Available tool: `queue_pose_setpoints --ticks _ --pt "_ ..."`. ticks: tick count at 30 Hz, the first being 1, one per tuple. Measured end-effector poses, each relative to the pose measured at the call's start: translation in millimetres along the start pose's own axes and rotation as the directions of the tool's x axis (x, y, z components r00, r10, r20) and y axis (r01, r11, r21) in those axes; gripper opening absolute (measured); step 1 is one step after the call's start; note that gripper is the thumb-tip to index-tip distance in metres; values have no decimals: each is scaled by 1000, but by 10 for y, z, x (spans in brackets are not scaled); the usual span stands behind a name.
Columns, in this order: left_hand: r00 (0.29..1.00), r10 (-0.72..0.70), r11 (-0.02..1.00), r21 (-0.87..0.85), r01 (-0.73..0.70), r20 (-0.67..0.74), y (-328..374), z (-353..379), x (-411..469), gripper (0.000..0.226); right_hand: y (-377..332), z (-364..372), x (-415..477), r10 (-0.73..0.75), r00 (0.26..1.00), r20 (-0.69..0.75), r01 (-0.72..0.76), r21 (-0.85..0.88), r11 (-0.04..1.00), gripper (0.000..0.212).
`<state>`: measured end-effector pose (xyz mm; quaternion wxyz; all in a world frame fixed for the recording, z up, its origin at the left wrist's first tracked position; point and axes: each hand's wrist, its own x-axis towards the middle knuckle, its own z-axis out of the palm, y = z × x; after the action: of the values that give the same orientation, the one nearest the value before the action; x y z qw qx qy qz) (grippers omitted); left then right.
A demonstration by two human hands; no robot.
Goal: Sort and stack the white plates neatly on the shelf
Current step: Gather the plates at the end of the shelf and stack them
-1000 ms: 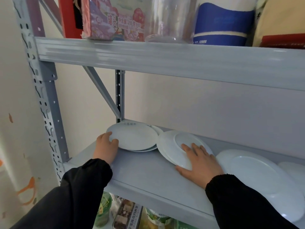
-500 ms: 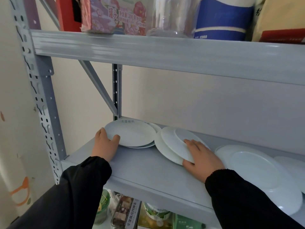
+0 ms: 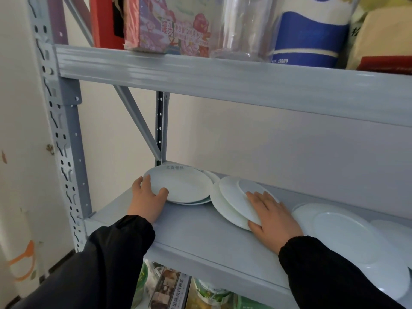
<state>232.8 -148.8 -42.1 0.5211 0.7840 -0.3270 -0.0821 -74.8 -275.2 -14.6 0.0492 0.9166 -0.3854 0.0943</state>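
Head view: three groups of glossy white plates (image 3: 343, 237) sit on the grey shelf (image 3: 200, 230). The left hand (image 3: 146, 201) pinches the rim of the lettered left stack (image 3: 182, 184); the right hand (image 3: 272, 217) grips three tilted, nested middle plates (image 3: 231, 199).

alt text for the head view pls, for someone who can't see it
A person's left hand grips the rim of the top plate of a small stack on a grey metal shelf, while the right hand holds a tilted plate over a larger plate. More white plates lie to the right.
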Motion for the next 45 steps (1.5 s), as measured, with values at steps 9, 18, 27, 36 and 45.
queue_pose_setpoints --ticks 9,18,27,36,45 --pt "1000 4 1000 24 -5 10 35 -21 -11 72 -251 -77 145 -113 991 75 120 -99 988 61" --pt "1000 -8 999 42 8 -4 126 -42 -74 69 51 -67 -73 -44 995 93 57 -134 989 58" --pt "1000 4 999 36 -3 -25 159 -58 -91 66 145 -57 -44 30 1000 4 -30 -37 999 65" --pt "1000 0 1000 15 1 -22 158 -73 -74 67 268 -501 348 33 896 -444 93 260 961 71" --pt "1000 -19 1000 23 19 -18 193 -76 -93 65 -464 -820 841 414 764 -495 282 833 476 48"
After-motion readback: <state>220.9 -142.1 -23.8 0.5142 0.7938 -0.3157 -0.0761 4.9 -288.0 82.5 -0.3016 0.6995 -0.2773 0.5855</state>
